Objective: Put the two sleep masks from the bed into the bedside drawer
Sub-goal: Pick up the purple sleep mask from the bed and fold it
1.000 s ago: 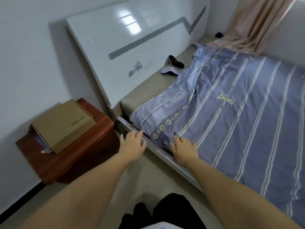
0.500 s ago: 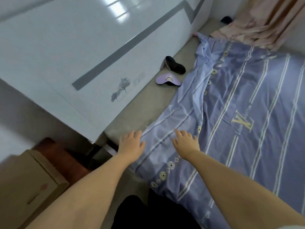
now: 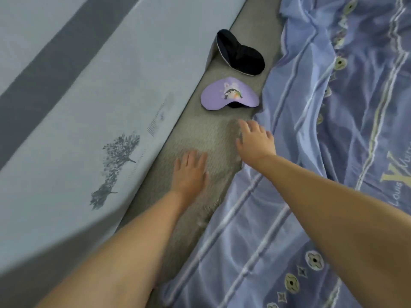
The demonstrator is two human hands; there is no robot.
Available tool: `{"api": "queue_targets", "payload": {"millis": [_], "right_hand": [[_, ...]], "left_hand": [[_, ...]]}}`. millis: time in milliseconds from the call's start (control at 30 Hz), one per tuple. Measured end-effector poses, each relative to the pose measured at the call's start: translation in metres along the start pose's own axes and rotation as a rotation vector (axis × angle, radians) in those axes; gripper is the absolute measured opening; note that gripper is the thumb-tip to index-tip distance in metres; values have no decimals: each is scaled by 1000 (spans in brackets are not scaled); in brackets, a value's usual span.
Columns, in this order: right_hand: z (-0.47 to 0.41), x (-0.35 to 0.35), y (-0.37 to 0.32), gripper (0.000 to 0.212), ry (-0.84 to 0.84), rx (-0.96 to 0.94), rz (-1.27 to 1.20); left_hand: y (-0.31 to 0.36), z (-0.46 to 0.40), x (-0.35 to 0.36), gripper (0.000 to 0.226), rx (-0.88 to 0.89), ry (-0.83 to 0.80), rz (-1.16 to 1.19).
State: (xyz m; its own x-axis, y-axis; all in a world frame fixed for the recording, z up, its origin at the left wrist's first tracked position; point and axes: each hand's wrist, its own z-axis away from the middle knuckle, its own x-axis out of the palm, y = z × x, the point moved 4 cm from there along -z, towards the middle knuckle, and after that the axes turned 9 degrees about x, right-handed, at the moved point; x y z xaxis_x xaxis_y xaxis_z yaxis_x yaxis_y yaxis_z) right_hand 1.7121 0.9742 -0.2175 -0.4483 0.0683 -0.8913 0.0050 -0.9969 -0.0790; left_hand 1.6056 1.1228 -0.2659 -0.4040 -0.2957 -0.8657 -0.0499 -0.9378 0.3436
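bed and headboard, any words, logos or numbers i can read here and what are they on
"LOUIS" then blurred letters, beside a large "LV"-style monogram cut by the picture edge: on the striped purple duvet, printed at.
Fine rows of print near the tree graphic on the white headboard: too small and blurred to read.
Purple sleep mask: a cartoon figure only, no words.
Black sleep mask: no text visible.

This is a bedroom in a home. A bed (image 3: 200,138) fills the view, its bare grey-beige mattress showing along a glossy white headboard (image 3: 93,90) with a grey stripe and a printed tree. A purple striped duvet (image 3: 322,152) with flower motifs lies rumpled across the rest. Two sleep masks, one purple (image 3: 229,95) and one black (image 3: 241,54), lie on the mattress beside the headboard.
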Motion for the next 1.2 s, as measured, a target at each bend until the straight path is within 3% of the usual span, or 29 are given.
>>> {"api": "queue_targets", "payload": {"millis": [233, 300, 467, 600, 733, 800, 867, 933, 1033, 1100, 1200], "right_hand": [[-88, 3, -32, 73, 241, 35, -46], [-103, 6, -33, 76, 229, 26, -39], [-124, 3, -26, 66, 216, 42, -66], [-100, -9, -25, 63, 217, 12, -347], [-36, -36, -21, 55, 137, -74, -713], [0, -52, -17, 53, 86, -89, -790], [35, -69, -12, 50, 20, -74, -883], [71, -86, -6, 49, -38, -86, -957], [129, -111, 4, 50, -70, -165, -986], [169, -131, 11, 53, -81, -228, -992], [227, -163, 18, 54, -113, -374, -1002]], "left_hand": [[-31, -5, 35, 53, 123, 240, -149], [-31, -7, 38, 54, 125, 280, -173], [-32, -8, 45, 57, 128, 265, -201], [-30, -7, 38, 55, 117, 211, -171], [-25, -2, 8, 51, 98, -54, 98], [-16, 0, -24, 52, -32, -109, 465], [-10, 10, -67, 45, -374, 41, 984], [1, 29, -105, 33, -463, 286, 1194], [27, 77, -157, 24, -404, 582, 1222], [52, 114, -179, 15, -326, 677, 1144], [113, 162, -192, 9, -43, 458, 1193]]}}
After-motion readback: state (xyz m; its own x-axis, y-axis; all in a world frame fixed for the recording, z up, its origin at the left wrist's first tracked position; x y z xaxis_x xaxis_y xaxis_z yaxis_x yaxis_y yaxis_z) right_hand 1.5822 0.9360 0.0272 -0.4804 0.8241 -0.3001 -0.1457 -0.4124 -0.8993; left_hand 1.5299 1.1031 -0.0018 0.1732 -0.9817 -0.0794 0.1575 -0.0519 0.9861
